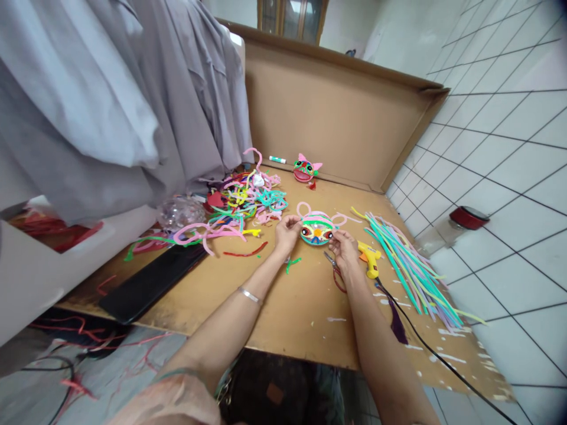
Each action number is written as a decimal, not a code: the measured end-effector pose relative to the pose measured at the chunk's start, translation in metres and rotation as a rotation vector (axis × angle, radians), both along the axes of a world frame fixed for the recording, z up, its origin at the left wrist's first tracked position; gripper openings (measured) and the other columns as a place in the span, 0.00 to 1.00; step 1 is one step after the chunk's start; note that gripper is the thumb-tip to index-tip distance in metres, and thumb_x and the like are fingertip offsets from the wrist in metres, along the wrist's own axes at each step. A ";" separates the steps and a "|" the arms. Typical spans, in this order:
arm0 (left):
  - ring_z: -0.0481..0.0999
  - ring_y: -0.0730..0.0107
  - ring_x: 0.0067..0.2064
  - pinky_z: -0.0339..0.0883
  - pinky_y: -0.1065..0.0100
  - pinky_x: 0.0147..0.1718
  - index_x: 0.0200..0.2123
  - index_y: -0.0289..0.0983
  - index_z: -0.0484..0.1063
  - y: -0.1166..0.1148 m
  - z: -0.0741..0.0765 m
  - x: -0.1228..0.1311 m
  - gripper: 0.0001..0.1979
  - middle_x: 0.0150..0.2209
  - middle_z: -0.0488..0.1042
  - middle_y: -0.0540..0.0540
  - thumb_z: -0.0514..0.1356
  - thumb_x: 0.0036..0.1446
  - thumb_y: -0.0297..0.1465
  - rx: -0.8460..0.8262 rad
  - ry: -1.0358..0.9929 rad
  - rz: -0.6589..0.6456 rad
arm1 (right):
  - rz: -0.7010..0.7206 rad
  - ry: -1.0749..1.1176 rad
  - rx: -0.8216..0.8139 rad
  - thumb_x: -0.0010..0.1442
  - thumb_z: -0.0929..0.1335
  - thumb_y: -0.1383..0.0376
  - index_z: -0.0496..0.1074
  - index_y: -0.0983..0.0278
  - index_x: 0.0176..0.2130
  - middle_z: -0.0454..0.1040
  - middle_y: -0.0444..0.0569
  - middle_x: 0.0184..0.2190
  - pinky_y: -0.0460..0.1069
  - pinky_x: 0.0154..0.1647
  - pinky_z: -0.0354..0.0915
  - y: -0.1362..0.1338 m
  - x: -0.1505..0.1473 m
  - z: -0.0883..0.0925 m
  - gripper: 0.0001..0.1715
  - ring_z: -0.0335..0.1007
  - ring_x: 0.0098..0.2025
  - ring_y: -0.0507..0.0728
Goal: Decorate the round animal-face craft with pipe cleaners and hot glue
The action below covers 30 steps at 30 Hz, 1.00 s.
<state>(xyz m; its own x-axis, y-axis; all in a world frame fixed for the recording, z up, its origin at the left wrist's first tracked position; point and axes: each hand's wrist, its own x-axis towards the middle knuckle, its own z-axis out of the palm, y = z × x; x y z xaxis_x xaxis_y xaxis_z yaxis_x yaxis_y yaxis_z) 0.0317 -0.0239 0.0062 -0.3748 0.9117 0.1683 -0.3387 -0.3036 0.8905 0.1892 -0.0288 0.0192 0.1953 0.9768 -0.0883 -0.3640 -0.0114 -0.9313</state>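
Head view: the left grip [287,229] is closed on the left rim of a pipe-cleaner face [316,229], and the right grip [344,248] pinches its lower right rim (fingers curled tight). The face is at the middle of the cardboard sheet [301,307]. A yellow glue gun [370,257] and scissors [333,267] lie just beside the right grip, and a pipe-cleaner bundle [407,265] lies along the right edge.

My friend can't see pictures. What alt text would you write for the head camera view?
Two bare hands, left hand and right hand, hold a colourful craft face with pink loop ears over a cardboard sheet. A tangled pipe cleaner pile lies to its left; scissors, a yellow glue gun and a straight pipe cleaner bundle lie to its right.
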 end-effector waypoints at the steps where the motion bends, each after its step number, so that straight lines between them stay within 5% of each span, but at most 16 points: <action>1: 0.71 0.73 0.29 0.66 0.70 0.34 0.26 0.37 0.70 -0.001 0.001 0.000 0.06 0.26 0.73 0.51 0.64 0.42 0.28 0.000 -0.004 0.000 | -0.002 -0.002 0.000 0.36 0.75 0.63 0.69 0.62 0.22 0.69 0.36 0.14 0.40 0.19 0.60 0.000 0.000 0.000 0.13 0.63 0.18 0.45; 16: 0.67 0.80 0.24 0.61 0.75 0.28 0.29 0.38 0.63 0.005 -0.004 -0.002 0.21 0.21 0.66 0.59 0.69 0.32 0.24 -0.150 -0.324 -0.099 | 0.027 0.036 -0.073 0.40 0.76 0.67 0.68 0.63 0.21 0.69 0.37 0.13 0.39 0.17 0.57 0.000 -0.002 0.003 0.13 0.62 0.16 0.45; 30: 0.60 0.82 0.19 0.57 0.76 0.24 0.31 0.38 0.64 0.014 -0.017 -0.012 0.20 0.17 0.62 0.62 0.69 0.33 0.27 -0.103 -0.206 -0.157 | 0.048 0.091 -0.152 0.44 0.76 0.70 0.68 0.64 0.22 0.66 0.38 0.11 0.40 0.12 0.61 -0.004 -0.006 0.007 0.13 0.60 0.13 0.46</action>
<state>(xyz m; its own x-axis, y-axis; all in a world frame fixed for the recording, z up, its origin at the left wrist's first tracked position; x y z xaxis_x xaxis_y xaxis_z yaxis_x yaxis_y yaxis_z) 0.0195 -0.0103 -0.0107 -0.2440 0.9698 0.0063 -0.5518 -0.1442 0.8214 0.1832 -0.0327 0.0262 0.1334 0.9589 -0.2503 -0.4424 -0.1684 -0.8809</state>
